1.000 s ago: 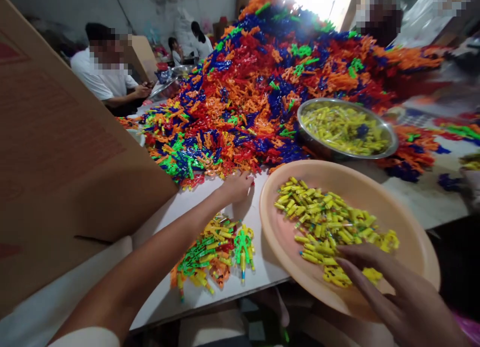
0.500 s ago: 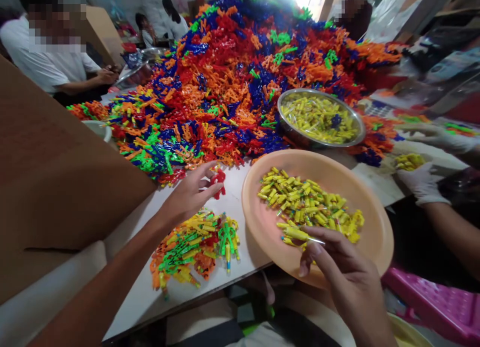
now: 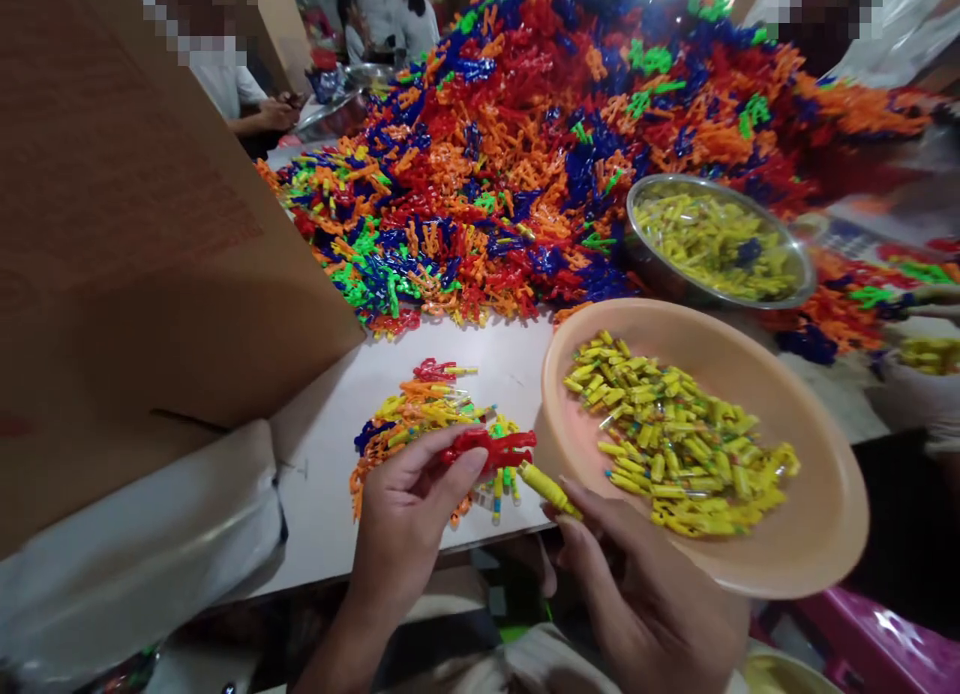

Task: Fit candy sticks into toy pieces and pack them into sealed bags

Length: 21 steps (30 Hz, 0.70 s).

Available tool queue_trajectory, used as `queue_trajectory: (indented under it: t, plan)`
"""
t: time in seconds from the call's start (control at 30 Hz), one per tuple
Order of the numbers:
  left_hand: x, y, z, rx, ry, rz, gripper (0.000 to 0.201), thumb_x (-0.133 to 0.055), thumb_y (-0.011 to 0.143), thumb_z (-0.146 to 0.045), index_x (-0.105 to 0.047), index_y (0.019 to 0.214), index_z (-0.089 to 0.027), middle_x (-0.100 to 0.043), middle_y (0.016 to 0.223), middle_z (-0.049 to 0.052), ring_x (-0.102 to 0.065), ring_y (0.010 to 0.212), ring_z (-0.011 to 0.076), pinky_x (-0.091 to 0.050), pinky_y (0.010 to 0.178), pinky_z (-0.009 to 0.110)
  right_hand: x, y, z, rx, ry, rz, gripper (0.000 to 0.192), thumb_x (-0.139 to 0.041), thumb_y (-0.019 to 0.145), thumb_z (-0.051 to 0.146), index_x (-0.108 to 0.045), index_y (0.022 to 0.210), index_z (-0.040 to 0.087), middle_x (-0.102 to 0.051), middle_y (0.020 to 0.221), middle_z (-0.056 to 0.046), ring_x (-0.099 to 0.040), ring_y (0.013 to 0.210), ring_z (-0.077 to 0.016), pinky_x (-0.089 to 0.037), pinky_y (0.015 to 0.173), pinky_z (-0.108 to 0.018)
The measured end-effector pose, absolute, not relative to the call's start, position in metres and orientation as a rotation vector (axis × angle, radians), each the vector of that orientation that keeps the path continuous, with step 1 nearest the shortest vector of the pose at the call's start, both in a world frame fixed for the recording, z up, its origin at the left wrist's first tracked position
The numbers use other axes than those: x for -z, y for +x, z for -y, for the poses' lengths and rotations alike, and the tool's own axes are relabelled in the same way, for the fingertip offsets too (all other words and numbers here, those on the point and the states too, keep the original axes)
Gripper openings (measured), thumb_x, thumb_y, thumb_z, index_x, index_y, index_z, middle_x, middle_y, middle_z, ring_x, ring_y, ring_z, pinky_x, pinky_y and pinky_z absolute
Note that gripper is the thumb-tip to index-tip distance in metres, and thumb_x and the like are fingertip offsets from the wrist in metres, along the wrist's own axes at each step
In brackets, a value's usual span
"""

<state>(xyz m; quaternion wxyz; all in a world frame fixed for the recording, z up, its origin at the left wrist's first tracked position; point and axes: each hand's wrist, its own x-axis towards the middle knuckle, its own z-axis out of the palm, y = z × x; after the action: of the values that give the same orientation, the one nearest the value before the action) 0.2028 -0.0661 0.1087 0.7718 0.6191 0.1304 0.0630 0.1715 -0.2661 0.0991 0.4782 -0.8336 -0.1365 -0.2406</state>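
Observation:
My left hand (image 3: 409, 514) grips a red plastic piece (image 3: 491, 446) above the table's front edge. My right hand (image 3: 645, 594) pinches a small yellow tube (image 3: 547, 487), its tip touching the red piece's end. Just behind the hands lies a small heap of joined coloured pieces (image 3: 424, 419) with yellow tubes on them. An orange plastic basin (image 3: 817, 534) to the right holds several loose yellow tubes (image 3: 675, 444).
A huge pile of red, orange, blue and green plastic pieces (image 3: 540, 144) fills the back of the white table (image 3: 330, 444). A metal bowl (image 3: 645, 249) of yellow tubes sits behind the basin. A cardboard box (image 3: 127, 234) stands at left. Other people sit far left and right.
My left hand took a red piece from the big pile and drew it back to the front edge. My right hand lifted one yellow tube out of the basin and brought it to the red piece.

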Motion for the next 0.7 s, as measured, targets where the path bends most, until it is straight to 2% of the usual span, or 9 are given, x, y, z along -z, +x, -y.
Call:
queue_trajectory:
  t: [0.13, 0.23, 0.3, 0.37, 0.43, 0.5, 0.57, 0.7]
  plan:
    - [-0.114, 0.197, 0.068, -0.173, 1.474, -0.250, 0.022, -0.094, 0.089, -0.038, -0.092, 0.105, -0.023, -0.092, 0.096, 0.004, -0.088, 0.082, 0.0220, -0.075, 0.077, 0.027, -0.100, 0.174, 0.258, 0.675, -2.111, 0.439, 0.037, -0.073, 0.108, 0.015, -0.081, 0.142, 0.029, -0.091, 0.108, -0.006, -0.088, 0.078, -0.0227, -0.074, 0.081, -0.030]
    - [-0.113, 0.193, 0.070, -0.175, 1.537, -0.212, 0.016, -0.090, 0.093, -0.036, -0.092, 0.105, -0.025, -0.092, 0.096, 0.004, -0.088, 0.083, 0.0210, -0.073, 0.076, 0.024, -0.099, 0.173, 0.255, 0.684, -2.152, 0.418, 0.034, -0.073, 0.109, 0.017, -0.081, 0.140, 0.026, -0.091, 0.109, -0.008, -0.088, 0.078, -0.0236, -0.074, 0.084, -0.031]
    - [-0.109, 0.191, 0.069, -0.157, 1.567, -0.190, 0.020, -0.088, 0.096, -0.040, -0.092, 0.107, -0.024, -0.091, 0.098, 0.005, -0.088, 0.084, 0.0219, -0.073, 0.076, 0.025, -0.098, 0.174, 0.257, 0.660, -2.149, 0.380, 0.030, -0.072, 0.110, 0.020, -0.083, 0.138, 0.025, -0.091, 0.107, -0.008, -0.088, 0.077, -0.0231, -0.074, 0.087, -0.031]
    - [-0.105, 0.190, 0.064, -0.119, 1.572, -0.185, 0.026, -0.087, 0.097, -0.044, -0.092, 0.109, -0.022, -0.091, 0.100, 0.007, -0.088, 0.087, 0.0241, -0.075, 0.079, 0.030, -0.099, 0.178, 0.262, 0.571, -2.104, 0.322, 0.026, -0.072, 0.111, 0.024, -0.084, 0.134, 0.025, -0.091, 0.104, -0.007, -0.087, 0.074, -0.0206, -0.073, 0.080, -0.027]
    - [-0.101, 0.189, 0.058, -0.067, 1.546, -0.204, 0.027, -0.088, 0.096, -0.046, -0.092, 0.109, -0.022, -0.091, 0.101, 0.007, -0.088, 0.089, 0.0253, -0.075, 0.082, 0.032, -0.102, 0.183, 0.269, 0.338, -2.033, 0.270, 0.023, -0.073, 0.112, 0.032, -0.084, 0.131, 0.025, -0.090, 0.099, -0.005, -0.084, 0.068, -0.0180, -0.070, 0.067, -0.022]
    - [-0.099, 0.187, 0.053, 0.004, 1.498, -0.199, 0.027, -0.089, 0.096, -0.046, -0.092, 0.108, -0.022, -0.091, 0.099, 0.007, -0.088, 0.088, 0.0256, -0.075, 0.083, 0.033, -0.107, 0.187, 0.275, 0.074, -1.946, 0.225, 0.027, -0.070, 0.115, 0.041, -0.085, 0.129, 0.023, -0.088, 0.091, -0.003, -0.081, 0.063, -0.0161, -0.065, 0.056, -0.019]
    - [-0.096, 0.186, 0.048, 0.056, 1.469, -0.184, 0.028, -0.089, 0.095, -0.047, -0.092, 0.107, -0.022, -0.091, 0.096, 0.007, -0.087, 0.086, 0.0256, -0.074, 0.081, 0.032, -0.111, 0.190, 0.280, -0.087, -1.901, 0.210, 0.032, -0.069, 0.115, 0.047, -0.085, 0.128, 0.022, -0.086, 0.087, -0.003, -0.079, 0.062, -0.0158, -0.063, 0.054, -0.019]
    - [-0.087, 0.189, 0.029, -0.004, 1.594, -0.251, 0.038, -0.090, 0.093, -0.055, -0.090, 0.107, -0.020, -0.090, 0.097, 0.008, -0.086, 0.083, 0.0246, -0.071, 0.075, 0.030, -0.116, 0.202, 0.304, -0.026, -2.078, 0.299, 0.032, -0.070, 0.113, 0.046, -0.082, 0.131, 0.023, -0.085, 0.091, -0.005, -0.078, 0.065, -0.0168, -0.062, 0.054, -0.021]
